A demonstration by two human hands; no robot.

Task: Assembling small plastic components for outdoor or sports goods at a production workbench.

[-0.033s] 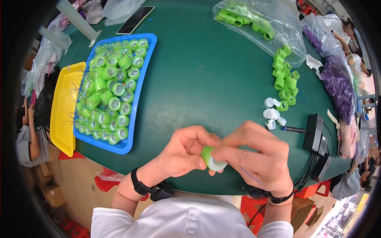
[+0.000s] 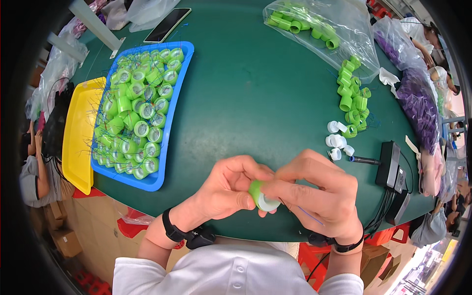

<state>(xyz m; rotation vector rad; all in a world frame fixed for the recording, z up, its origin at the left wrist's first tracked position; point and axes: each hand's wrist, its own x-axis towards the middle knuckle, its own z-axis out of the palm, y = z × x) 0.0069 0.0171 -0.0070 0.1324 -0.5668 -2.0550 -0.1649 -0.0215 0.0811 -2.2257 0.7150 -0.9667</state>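
Close to the near edge of the table, my left hand [image 2: 228, 189] is closed round a short green plastic cap [image 2: 255, 191], thumb on its near side. A round white insert [image 2: 268, 203] shows in the cap's open end, which is tilted toward me and to the right. My right hand [image 2: 319, 194] is closed too, its fingertips pinched against the cap's upper rim and the insert. Those fingers hide exactly what they grip. A thin blue wire [image 2: 310, 215] and a dark one trail from the cap below my right fingers.
At left, a blue tray [image 2: 167, 132] full of wired green caps overlaps a yellow tray [image 2: 78, 132]. On the right lie loose green caps [image 2: 345, 102], white inserts [image 2: 337, 141], a pen [image 2: 365, 161] and a black box [image 2: 388, 164]. A clear bag [image 2: 354, 29] and phone [image 2: 168, 25] lie farther back.
My right fingertips have shifted very slightly at the cap's rim, and the blue wire with them. Everything else looks the same.
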